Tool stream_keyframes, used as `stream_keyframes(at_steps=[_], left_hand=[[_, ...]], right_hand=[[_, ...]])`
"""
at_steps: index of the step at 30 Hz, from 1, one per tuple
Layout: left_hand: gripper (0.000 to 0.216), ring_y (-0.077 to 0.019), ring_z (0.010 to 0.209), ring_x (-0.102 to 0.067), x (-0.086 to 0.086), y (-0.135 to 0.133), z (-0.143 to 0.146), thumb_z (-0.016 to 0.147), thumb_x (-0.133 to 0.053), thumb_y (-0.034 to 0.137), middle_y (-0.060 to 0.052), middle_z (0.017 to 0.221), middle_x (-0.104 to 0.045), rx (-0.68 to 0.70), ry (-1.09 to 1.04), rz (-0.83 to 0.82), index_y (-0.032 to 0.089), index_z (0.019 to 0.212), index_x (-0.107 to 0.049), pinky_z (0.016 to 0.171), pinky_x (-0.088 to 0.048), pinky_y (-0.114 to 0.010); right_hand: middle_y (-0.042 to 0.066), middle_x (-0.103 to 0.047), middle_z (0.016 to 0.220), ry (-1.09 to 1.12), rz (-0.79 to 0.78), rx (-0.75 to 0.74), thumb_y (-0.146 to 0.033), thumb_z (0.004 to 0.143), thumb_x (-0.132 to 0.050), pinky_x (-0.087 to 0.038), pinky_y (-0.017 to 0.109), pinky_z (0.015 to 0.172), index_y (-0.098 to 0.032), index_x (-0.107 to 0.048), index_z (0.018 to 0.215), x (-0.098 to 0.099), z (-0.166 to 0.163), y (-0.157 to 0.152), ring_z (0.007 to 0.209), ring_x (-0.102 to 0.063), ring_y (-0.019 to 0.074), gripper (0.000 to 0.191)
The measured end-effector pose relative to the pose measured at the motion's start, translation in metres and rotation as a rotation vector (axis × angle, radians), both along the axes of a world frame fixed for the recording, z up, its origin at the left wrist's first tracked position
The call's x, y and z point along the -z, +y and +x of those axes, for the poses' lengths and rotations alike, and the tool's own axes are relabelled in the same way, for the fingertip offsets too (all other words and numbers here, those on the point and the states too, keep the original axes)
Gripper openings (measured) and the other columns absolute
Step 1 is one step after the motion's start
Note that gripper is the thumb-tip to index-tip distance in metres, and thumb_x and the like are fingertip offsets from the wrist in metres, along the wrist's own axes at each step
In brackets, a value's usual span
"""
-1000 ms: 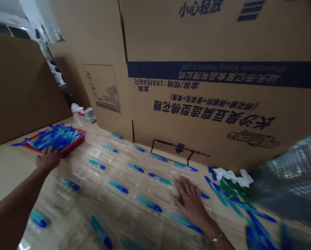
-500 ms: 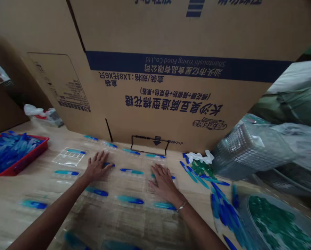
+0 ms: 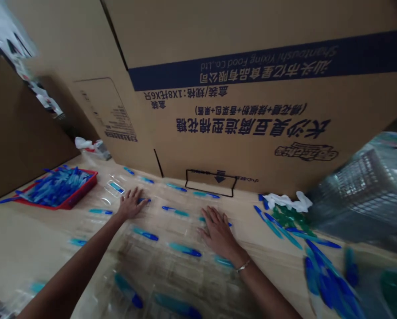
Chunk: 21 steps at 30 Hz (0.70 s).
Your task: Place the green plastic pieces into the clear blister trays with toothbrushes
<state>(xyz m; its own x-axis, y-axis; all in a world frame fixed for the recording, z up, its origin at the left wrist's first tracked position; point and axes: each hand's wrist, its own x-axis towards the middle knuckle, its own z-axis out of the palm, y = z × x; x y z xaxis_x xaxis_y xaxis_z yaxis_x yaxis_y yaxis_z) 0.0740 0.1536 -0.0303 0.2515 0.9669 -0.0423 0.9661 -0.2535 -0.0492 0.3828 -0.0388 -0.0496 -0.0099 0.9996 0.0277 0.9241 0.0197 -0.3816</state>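
Observation:
Clear plastic trays [image 3: 158, 206] lie in rows across the table, many holding a slim blue-and-teal piece [image 3: 185, 249] whose exact kind I cannot make out. My left hand [image 3: 131, 205] rests palm down on the trays, fingers spread. One blue piece [image 3: 145, 200] shows beside its fingertips. Farther right, my right hand [image 3: 218, 231] also lies flat on the trays with its fingers apart. It partly covers another slim piece, and a bracelet [image 3: 244, 266] circles that wrist. Neither hand grips anything. The nearest trays are blurred.
A large printed cardboard box [image 3: 238, 150] stands behind the trays. At left, a red tray [image 3: 85, 189] is heaped with blue pieces. Loose blue pieces [image 3: 328, 283] and green bits [image 3: 286, 218] lie at right, near stacked clear trays [image 3: 354, 186] and a grey tub [image 3: 373, 283].
The view has swung, so the box and right-hand items sit farther right and more of the left side shows. Both hands stay flat on the trays in nearly the same places.

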Motion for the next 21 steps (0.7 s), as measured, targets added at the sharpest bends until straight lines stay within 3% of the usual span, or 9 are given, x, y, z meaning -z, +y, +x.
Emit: stream_keyframes(at_steps=[2,4,6,8,10,12,14,18,21], left_hand=[[0.064,-0.036,0.136,-0.02,-0.004,-0.005,0.001,0.087,-0.033,0.052,-0.013,0.15,-0.023,-0.022,-0.003,0.03,0.018,0.141,-0.03,0.104,-0.021,-0.056],[0.065,-0.0365,0.137,-0.017,-0.005,-0.023,0.012,0.086,-0.035,0.052,-0.014,0.15,-0.022,0.038,-0.018,0.11,0.016,0.141,-0.029,0.104,-0.017,-0.059],[0.065,-0.035,0.138,-0.014,0.001,-0.056,0.032,0.085,-0.037,0.051,-0.013,0.151,-0.021,0.226,-0.065,0.184,0.018,0.141,-0.029,0.105,-0.016,-0.059],[0.066,-0.0332,0.137,-0.017,0.01,-0.101,0.058,0.085,-0.038,0.053,-0.011,0.15,-0.024,0.492,-0.137,0.149,0.022,0.142,-0.027,0.105,-0.018,-0.057],[0.066,-0.0321,0.137,-0.019,0.02,-0.145,0.087,0.085,-0.038,0.054,-0.01,0.15,-0.024,0.741,-0.191,0.095,0.025,0.143,-0.024,0.106,-0.018,-0.056],[0.065,-0.0326,0.136,-0.021,0.029,-0.177,0.114,0.086,-0.038,0.054,-0.011,0.15,-0.025,0.883,-0.213,0.054,0.026,0.143,-0.023,0.105,-0.02,-0.057],[0.063,-0.0335,0.135,-0.024,0.034,-0.19,0.133,0.086,-0.038,0.053,-0.012,0.148,-0.029,0.914,-0.209,0.025,0.025,0.141,-0.027,0.103,-0.023,-0.057],[0.062,-0.0333,0.133,-0.029,0.036,-0.179,0.13,0.084,-0.04,0.056,-0.011,0.146,-0.033,0.885,-0.174,0.015,0.026,0.138,-0.035,0.103,-0.027,-0.054],[0.063,-0.0316,0.132,-0.032,0.035,-0.169,0.114,0.084,-0.04,0.056,-0.01,0.146,-0.033,0.891,-0.174,0.064,0.027,0.14,-0.032,0.103,-0.03,-0.051]], right_hand=[[0.011,-0.022,0.15,0.004,0.032,-0.01,-0.042,0.088,-0.041,-0.016,0.053,0.108,-0.017,-0.029,0.142,-0.005,0.012,-0.026,0.138,-0.015,0.0271,0.061],[0.01,-0.02,0.151,-0.01,0.051,-0.006,-0.042,0.088,-0.041,-0.016,0.053,0.109,-0.02,-0.026,0.143,-0.005,0.029,-0.071,0.139,-0.012,0.0266,0.061],[0.01,-0.02,0.151,-0.022,0.023,-0.013,-0.047,0.086,-0.044,-0.016,0.056,0.108,-0.023,-0.024,0.144,0.001,0.039,-0.127,0.139,-0.011,0.0288,0.066],[0.011,-0.017,0.151,-0.014,-0.042,-0.011,-0.054,0.083,-0.046,-0.018,0.059,0.106,-0.024,-0.024,0.144,0.01,0.039,-0.176,0.138,-0.011,0.0327,0.071],[0.012,-0.012,0.152,0.014,-0.106,0.008,-0.058,0.082,-0.046,-0.018,0.059,0.106,-0.024,-0.023,0.144,0.016,0.031,-0.203,0.138,-0.01,0.0342,0.075],[0.013,-0.007,0.152,0.051,-0.131,0.039,-0.06,0.082,-0.044,-0.016,0.058,0.107,-0.022,-0.022,0.145,0.018,0.019,-0.207,0.139,-0.007,0.0335,0.077],[0.012,-0.005,0.153,0.085,-0.12,0.07,-0.058,0.083,-0.045,-0.014,0.056,0.109,-0.02,-0.02,0.145,0.016,0.009,-0.196,0.139,-0.005,0.0321,0.077],[0.01,-0.006,0.153,0.109,-0.064,0.098,-0.05,0.084,-0.049,-0.014,0.052,0.11,-0.021,-0.019,0.145,0.008,0.003,-0.169,0.139,-0.006,0.0306,0.074],[0.009,-0.015,0.152,0.066,0.005,0.177,-0.045,0.087,-0.045,-0.016,0.051,0.109,-0.023,-0.029,0.142,-0.001,0.026,-0.144,0.138,-0.012,0.0302,0.061]])
